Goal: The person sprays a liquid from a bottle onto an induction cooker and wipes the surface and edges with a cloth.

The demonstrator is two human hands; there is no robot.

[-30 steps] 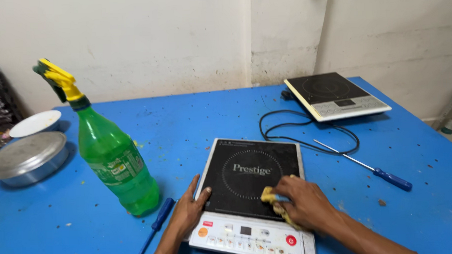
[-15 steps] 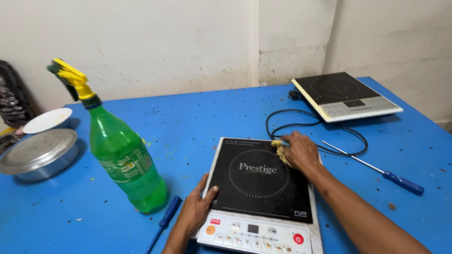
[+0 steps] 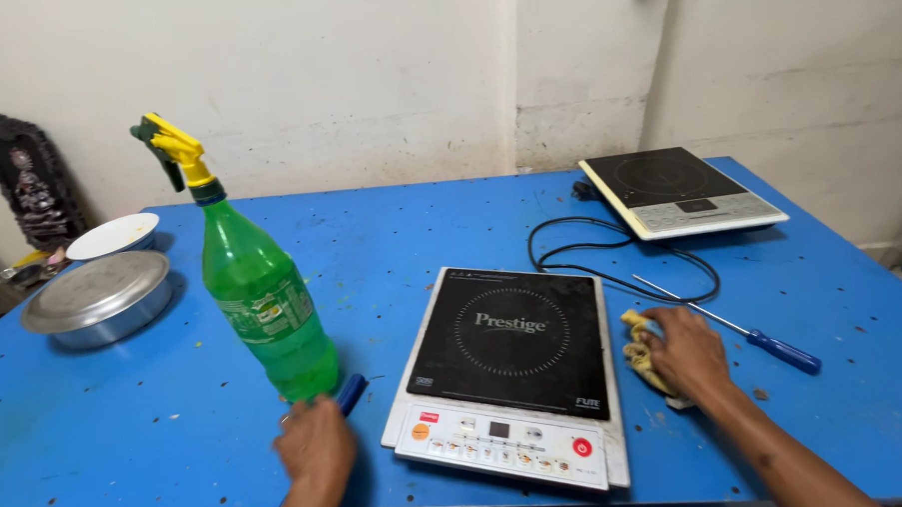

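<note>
**Hands parted to either side of the induction cooktop**

The near induction cooktop [image 3: 510, 376] lies flat on the blue table [image 3: 420, 235], its control strip turned toward the person and its black glass bare. The right hand [image 3: 686, 350] rests on the table just right of it, fingers curled down over a crumpled yellow cloth [image 3: 638, 350] and pressing it to the tabletop, off the glass. The left hand [image 3: 316, 450] lies near the front edge, left of the cooktop, loosely closed at the blue handle of a screwdriver [image 3: 350, 393]; whether it grips it I cannot tell. Just beyond stands a green spray bottle [image 3: 265, 305] with a yellow trigger head, upright and within easy reach.

A second screwdriver [image 3: 744, 331] lies right of the cloth, beside a looped black cord [image 3: 611, 263]. A second induction cooktop [image 3: 681, 190] sits at the far right; a lidded steel pan [image 3: 98, 298] and white bowl [image 3: 114, 235] sit far left.
</note>
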